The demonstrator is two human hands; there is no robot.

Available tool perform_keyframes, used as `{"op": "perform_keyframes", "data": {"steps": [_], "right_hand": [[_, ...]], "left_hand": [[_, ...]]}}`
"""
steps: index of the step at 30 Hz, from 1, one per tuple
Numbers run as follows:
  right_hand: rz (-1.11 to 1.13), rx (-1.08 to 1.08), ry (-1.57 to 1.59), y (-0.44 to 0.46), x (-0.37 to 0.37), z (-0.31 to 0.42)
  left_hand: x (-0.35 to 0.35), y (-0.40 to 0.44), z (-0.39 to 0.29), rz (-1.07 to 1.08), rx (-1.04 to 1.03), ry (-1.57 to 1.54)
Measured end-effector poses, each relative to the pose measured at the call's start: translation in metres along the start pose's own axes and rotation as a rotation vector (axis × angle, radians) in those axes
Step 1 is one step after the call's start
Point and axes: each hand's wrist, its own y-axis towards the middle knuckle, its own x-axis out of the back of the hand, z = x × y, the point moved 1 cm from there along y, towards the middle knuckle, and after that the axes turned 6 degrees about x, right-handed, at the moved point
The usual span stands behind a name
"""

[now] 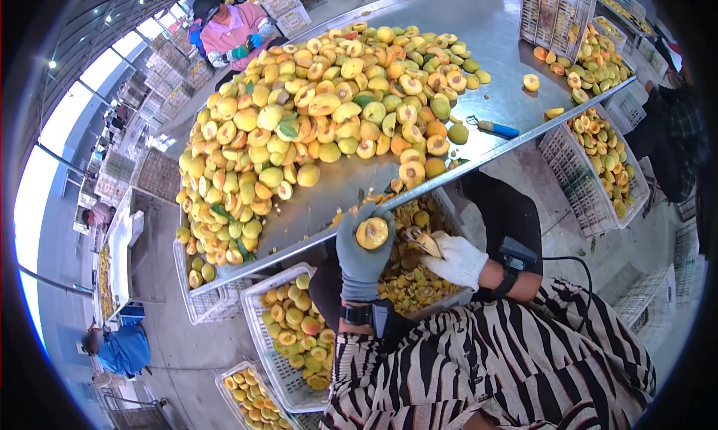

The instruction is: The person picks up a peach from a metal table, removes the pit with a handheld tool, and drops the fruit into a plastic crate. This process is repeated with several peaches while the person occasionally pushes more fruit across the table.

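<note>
Left hand (pixel 360 262) cups a fruit half (pixel 372 233), right hand (pixel 456 259) grips a tool (pixel 427 243) — a fruit pile (pixel 321 105) crowding the table (pixel 479 28).

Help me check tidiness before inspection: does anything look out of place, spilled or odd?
Mildly: a blue-handled metal tool lies loose near the edge of the silvery metal table, where it might get knocked off. Also, one yellow-orange cut fruit sits alone, apart from the large heap of yellow-orange fruit.

no readable text, no legible labels, brands, numbers or signs
</note>
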Motion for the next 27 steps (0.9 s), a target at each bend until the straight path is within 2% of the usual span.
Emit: {"op": "perform_keyframes", "data": {"steps": [2, 3, 4, 6, 7, 8, 10, 16, 20, 25, 27], "right_hand": [[0.045, -0.062, 0.006, 0.005, 0.0, 0.017], [0.038, -0.063, -0.031, 0.004, -0.003, 0.021], [0.043, -0.065, -0.037, 0.002, -0.012, 0.016], [0.006, 0.107, -0.146, -0.003, -0.032, 0.002], [-0.008, 0.109, -0.175, -0.005, -0.033, 0.005], [-0.004, 0.105, -0.179, -0.007, -0.033, 0.008], [0.085, 0.034, -0.232, -0.008, -0.03, 0.014], [0.104, -0.081, -0.31, -0.016, -0.023, 0.029], [0.043, -0.022, -0.359, -0.021, -0.019, 0.026], [0.184, -0.032, -0.28, -0.023, -0.021, 0.021], [0.216, -0.029, -0.204, -0.025, -0.025, 0.012]], "left_hand": [[0.005, -0.016, 0.013, 0.071, -0.585, 1.206], [0.01, -0.019, 0.022, 0.011, -0.295, 0.588], [0.015, -0.022, 0.025, 0.011, -0.295, 0.58], [0.024, -0.028, 0.029, 0.114, -0.441, 0.941], [0.015, -0.036, 0.033, 0.103, -0.615, 1.107], [0.009, -0.042, 0.034, 0.103, -0.612, 1.101], [0.0, -0.05, 0.035, 0.128, -0.703, 1.322], [-0.008, -0.057, 0.041, 0.065, -0.615, 1.207], [-0.02, -0.064, 0.043, 0.019, -0.482, 1.076], [-0.011, -0.058, 0.047, -0.054, -0.245, 0.836], [-0.012, -0.058, 0.049, -0.05, -0.283, 0.937]]}}
